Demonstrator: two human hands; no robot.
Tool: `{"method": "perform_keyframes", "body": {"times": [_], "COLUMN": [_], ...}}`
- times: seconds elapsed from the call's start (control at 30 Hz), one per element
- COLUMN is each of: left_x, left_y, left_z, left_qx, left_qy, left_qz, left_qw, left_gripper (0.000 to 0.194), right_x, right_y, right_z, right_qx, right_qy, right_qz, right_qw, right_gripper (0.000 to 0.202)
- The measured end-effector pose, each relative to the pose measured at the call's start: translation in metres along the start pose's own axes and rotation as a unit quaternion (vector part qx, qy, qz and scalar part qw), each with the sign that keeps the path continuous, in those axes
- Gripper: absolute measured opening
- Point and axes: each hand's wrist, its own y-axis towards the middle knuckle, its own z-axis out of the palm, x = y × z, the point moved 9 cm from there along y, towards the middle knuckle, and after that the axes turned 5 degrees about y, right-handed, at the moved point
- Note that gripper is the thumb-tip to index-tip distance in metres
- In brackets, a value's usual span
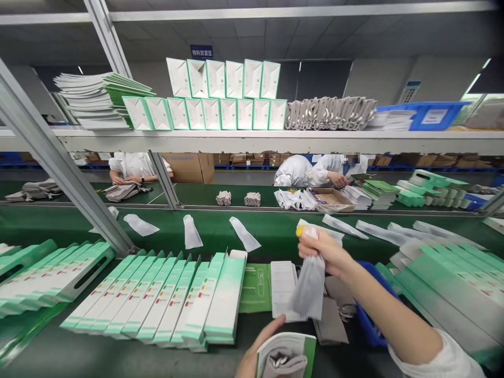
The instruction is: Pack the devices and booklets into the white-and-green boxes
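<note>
My right hand [328, 252] is closed on the top of a translucent white bag [309, 289], which hangs down from its fingers. A yellow cover shows at a fingertip of that hand. Low in the view, my left hand [252, 353] grips a white-and-green folded booklet [309, 352] that curves around a folded grey cloth pouch [285, 362]. Its thumb points up towards the lower end of the bag. Behind the bag lie a stack of white printed leaflets [281, 281] and a green booklet [255, 286]. Grey pouches [333, 320] lie beneath my right forearm.
Green-and-white boxes [157, 299] stand in a row at left, more boxes [452, 289] at right. A blue bin [370, 315] is under my right arm. White bags [192, 231] lie on the green conveyor [212, 231]. A loaded shelf [236, 140] spans above; co-workers sit opposite.
</note>
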Motion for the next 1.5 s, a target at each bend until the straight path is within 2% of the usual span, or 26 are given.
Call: {"method": "perform_keyframes", "body": {"times": [0.07,0.13,0.23,0.27,0.33,0.47,0.57,0.67,0.73,0.8,0.83,0.9,0.97,1.0,1.07,1.13,1.17,1.27,1.37,1.5], "left_x": [-0.018,-0.028,-0.036,-0.038,-0.040,-0.036,-0.034,-0.034,-0.033,-0.027,-0.021,-0.004,0.016,0.022,0.027,0.025,0.023,0.020,0.027,0.043], "left_y": [-0.003,-0.007,-0.015,-0.018,-0.024,-0.033,-0.035,-0.034,-0.032,-0.029,-0.027,-0.021,-0.019,-0.018,-0.012,-0.004,-0.001,0.001,-0.002,-0.005], "left_z": [0.032,0.063,0.094,0.100,0.106,0.106,0.101,0.093,0.093,0.091,0.086,0.066,0.043,0.035,0.030,0.036,0.040,0.045,0.039,0.033], "left_qx": [0.088,0.162,0.203,0.210,0.218,0.230,0.197,0.121,0.100,0.086,0.062,-0.026,-0.136,-0.176,-0.198,-0.169,-0.151,-0.135,-0.173,-0.233], "left_qy": [0.092,0.147,0.157,0.162,0.171,0.201,0.209,0.209,0.210,0.183,0.144,0.025,-0.092,-0.129,-0.155,-0.152,-0.147,-0.123,-0.118,-0.170], "left_qz": [0.040,0.045,0.019,0.016,0.009,-0.020,-0.035,-0.037,-0.020,0.000,0.001,-0.019,-0.041,-0.045,-0.036,-0.027,-0.022,-0.007,-0.017,-0.061], "left_qw": [0.991,0.975,0.966,0.964,0.961,0.952,0.957,0.970,0.972,0.979,0.988,0.999,0.985,0.975,0.967,0.973,0.977,0.983,0.978,0.955], "left_gripper": [0.066,0.058,0.049,0.047,0.043,0.042,0.048,0.051,0.045,0.040,0.040,0.043,0.048,0.048,0.047,0.047,0.048,0.049,0.051,0.055], "right_x": [-0.008,-0.019,-0.038,-0.046,-0.061,-0.085,-0.088,-0.082,-0.075,-0.066,-0.061,-0.048,-0.040,-0.040,-0.052,-0.071,-0.080,-0.098,-0.104,-0.116], "right_y": [-0.043,-0.075,-0.102,-0.108,-0.119,-0.139,-0.150,-0.158,-0.159,-0.158,-0.157,-0.158,-0.161,-0.162,-0.160,-0.159,-0.158,-0.151,-0.148,-0.150], "right_z": [0.028,0.047,0.053,0.051,0.048,0.038,0.020,0.012,0.011,0.000,-0.013,-0.045,-0.067,-0.069,-0.049,-0.016,-0.002,0.015,0.014,0.010], "right_qx": [0.044,0.051,-0.010,-0.035,-0.065,-0.061,-0.085,-0.089,-0.066,-0.078,-0.103,-0.178,-0.220,-0.211,-0.135,-0.054,-0.034,-0.062,-0.101,-0.116], "right_qy": [0.065,0.196,0.413,0.441,0.447,0.373,0.276,0.166,0.087,0.036,0.030,0.041,0.046,0.039,0.020,0.007,-0.003,-0.108,-0.225,-0.252], "right_qz": [0.030,0.056,0.095,0.108,0.139,0.180,0.131,0.071,0.040,0.015,0.005,-0.019,-0.017,0.004,0.068,0.111,0.114,0.072,0.013,0.024], "right_qw": [0.996,0.978,0.906,0.890,0.881,0.908,0.948,0.980,0.993,0.996,0.994,0.983,0.974,0.977,0.988,0.992,0.993,0.990,0.969,0.961], "right_gripper": [0.047,0.041,0.031,0.031,0.029,0.020,0.014,0.038,0.052,0.058,0.058,0.060,0.061,0.061,0.062,0.066,0.067,0.062,0.051,0.051]}}
